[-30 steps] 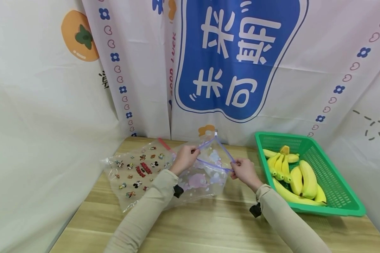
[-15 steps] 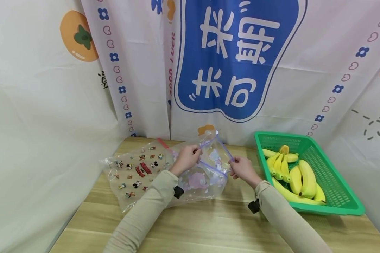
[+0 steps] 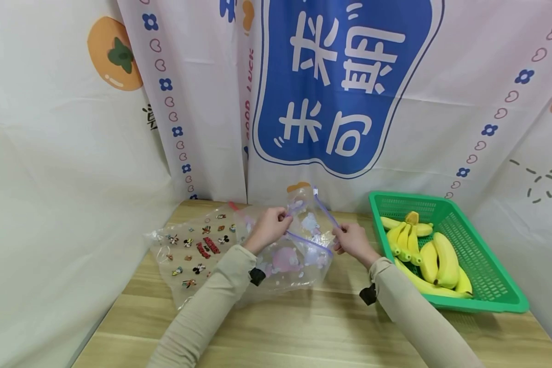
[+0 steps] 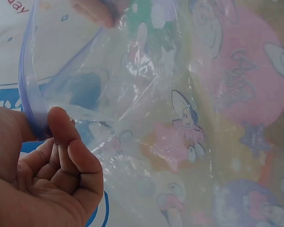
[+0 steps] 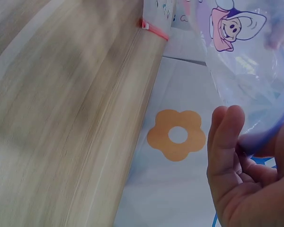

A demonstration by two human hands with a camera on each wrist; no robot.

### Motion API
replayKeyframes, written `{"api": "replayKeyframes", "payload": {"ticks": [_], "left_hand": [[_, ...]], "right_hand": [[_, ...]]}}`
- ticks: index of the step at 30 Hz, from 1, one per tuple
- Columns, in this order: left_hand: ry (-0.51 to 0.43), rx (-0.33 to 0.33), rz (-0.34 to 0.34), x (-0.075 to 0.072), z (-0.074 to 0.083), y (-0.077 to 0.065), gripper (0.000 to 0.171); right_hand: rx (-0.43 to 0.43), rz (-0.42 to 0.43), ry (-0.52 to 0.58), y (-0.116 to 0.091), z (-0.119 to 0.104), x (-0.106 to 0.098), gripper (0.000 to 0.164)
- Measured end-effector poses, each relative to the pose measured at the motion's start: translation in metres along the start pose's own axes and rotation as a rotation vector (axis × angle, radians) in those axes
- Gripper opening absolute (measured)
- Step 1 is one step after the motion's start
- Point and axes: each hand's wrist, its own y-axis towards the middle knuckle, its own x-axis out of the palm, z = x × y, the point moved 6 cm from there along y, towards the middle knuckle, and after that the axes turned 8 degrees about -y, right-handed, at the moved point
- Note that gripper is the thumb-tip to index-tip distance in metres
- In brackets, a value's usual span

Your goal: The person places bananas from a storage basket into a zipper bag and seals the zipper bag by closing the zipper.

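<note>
A clear zip bag (image 3: 285, 259) with pink and white cartoon prints and a purple zip edge is held up over the table, its mouth parted. My left hand (image 3: 270, 227) pinches the purple edge between thumb and finger, plain in the left wrist view, where the bag film (image 4: 170, 146) spreads beside the hand. At the other side of the mouth, my right hand (image 3: 355, 242) pinches the purple edge too; the right wrist view has that hand (image 5: 246, 175) with its fingers curled at the zip. A second clear bag (image 3: 207, 245), printed with small cartoon figures, lies left, partly under my left forearm.
To the right stands a green plastic basket (image 3: 497, 273) with several yellow bananas (image 3: 447, 260) in it. The wooden table (image 3: 303, 327) ends at a printed white cloth (image 3: 211, 102) hanging behind. A red zip strip (image 5: 156, 30) on the second bag shows in the right wrist view.
The bag's far corner with the slider has risen slightly. My left hand has shifted a little upward, and the mouth has changed shape. Both hands keep their pinch on the purple edge.
</note>
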Motion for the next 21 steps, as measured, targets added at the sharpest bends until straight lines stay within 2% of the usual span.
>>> {"api": "replayKeyframes", "payload": {"ticks": [6, 11, 21], "left_hand": [[-0.003, -0.006, 0.044, -0.014, -0.001, 0.0, 0.02], [-0.009, -0.045, 0.081, -0.024, -0.007, 0.001, 0.021], [-0.046, -0.089, 0.083, -0.031, -0.016, 0.002, 0.019]], "right_hand": [[0.01, 0.0, -0.004, 0.002, 0.005, -0.003, 0.024], [0.006, -0.004, -0.026, 0.002, 0.008, -0.005, 0.022], [0.022, 0.003, -0.05, 0.0, 0.008, -0.01, 0.02]]}}
